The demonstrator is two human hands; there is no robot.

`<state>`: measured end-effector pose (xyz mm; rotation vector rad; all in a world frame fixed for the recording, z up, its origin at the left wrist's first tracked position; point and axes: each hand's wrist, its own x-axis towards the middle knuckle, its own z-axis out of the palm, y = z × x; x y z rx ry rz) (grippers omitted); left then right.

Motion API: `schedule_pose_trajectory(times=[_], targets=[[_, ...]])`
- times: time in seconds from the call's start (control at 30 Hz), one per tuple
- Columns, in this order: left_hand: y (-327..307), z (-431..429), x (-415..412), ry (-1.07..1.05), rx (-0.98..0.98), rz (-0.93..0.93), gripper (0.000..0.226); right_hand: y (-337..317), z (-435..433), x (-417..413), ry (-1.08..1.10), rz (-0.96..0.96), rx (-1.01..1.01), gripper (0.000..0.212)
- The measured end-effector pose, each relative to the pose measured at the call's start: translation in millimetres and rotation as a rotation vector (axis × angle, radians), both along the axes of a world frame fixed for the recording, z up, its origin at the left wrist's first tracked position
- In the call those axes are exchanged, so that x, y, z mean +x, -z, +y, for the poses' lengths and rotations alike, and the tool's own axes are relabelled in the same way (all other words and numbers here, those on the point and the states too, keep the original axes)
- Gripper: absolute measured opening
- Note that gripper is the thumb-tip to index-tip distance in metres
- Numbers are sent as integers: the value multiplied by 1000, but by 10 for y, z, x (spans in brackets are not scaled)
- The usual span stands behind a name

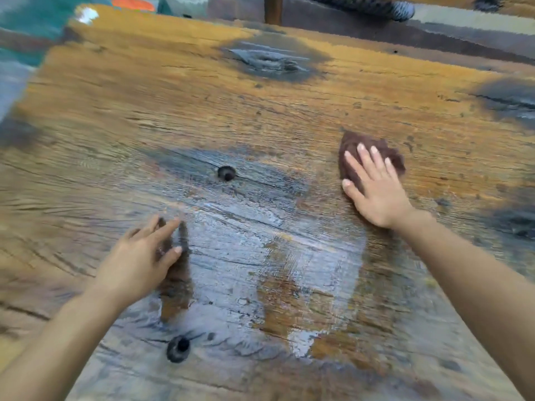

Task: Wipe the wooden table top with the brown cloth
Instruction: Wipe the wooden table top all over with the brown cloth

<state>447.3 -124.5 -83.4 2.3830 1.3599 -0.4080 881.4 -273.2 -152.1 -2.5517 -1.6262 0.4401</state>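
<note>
Brown crumpled cloth (373, 157) under right hand (376, 192), fingers (365, 157) spread flat; may bunch and skip wet patches on worn wooden tabletop (173, 111); left hand (139, 264) fingers loosely spread, empty.

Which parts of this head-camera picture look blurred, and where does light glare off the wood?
Head view: the left hand is smeared by motion blur, its fingers ghosted; the right hand, flat on the crumpled brown cloth, is sharper. Pale glare shines from the glossy patch of the worn wooden table top between the hands. The far background is streaked and indistinct.
</note>
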Motion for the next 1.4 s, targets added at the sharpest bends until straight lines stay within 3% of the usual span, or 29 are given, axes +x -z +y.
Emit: schedule_pose_trajectory(times=[0.07,0.17,0.3,0.47,0.6,0.67,0.8,0.9,1.03,1.13,1.23,1.4], targets=[[33,-67,-170,-63,-18,20,57,23,253,100,90,-18,-24,79],[113,-155,-329,-60,-30,65,55,24,418,-57,45,-36,-39,81],[128,-106,-316,-68,-51,96,57,3,448,-894,-244,-57,-19,77],[50,-20,-316,-55,-159,155,88,-7,14,-2616,-707,10,0,73],[63,-30,-356,-36,-140,144,90,1,-478,-3440,-960,-131,9,84],[73,-13,-350,-44,-145,130,90,-54,-469,-3385,-979,-129,31,82],[107,-41,-364,-57,-131,139,91,-46,-364,-2876,-938,74,52,70],[113,-33,-359,-73,-144,117,92,-1,-254,-2085,-646,32,39,63],[78,-49,-346,-68,-151,126,89,-40,-149,-790,-39,-27,-25,71],[73,-55,-331,-70,-144,125,89,-56,-153,-483,174,-31,-96,76],[72,-71,-322,-69,-131,131,89,-47,-224,-1077,70,-62,-64,71],[43,-84,-304,-72,-150,146,89,14,-1006,-2744,-571,-66,74,67]])
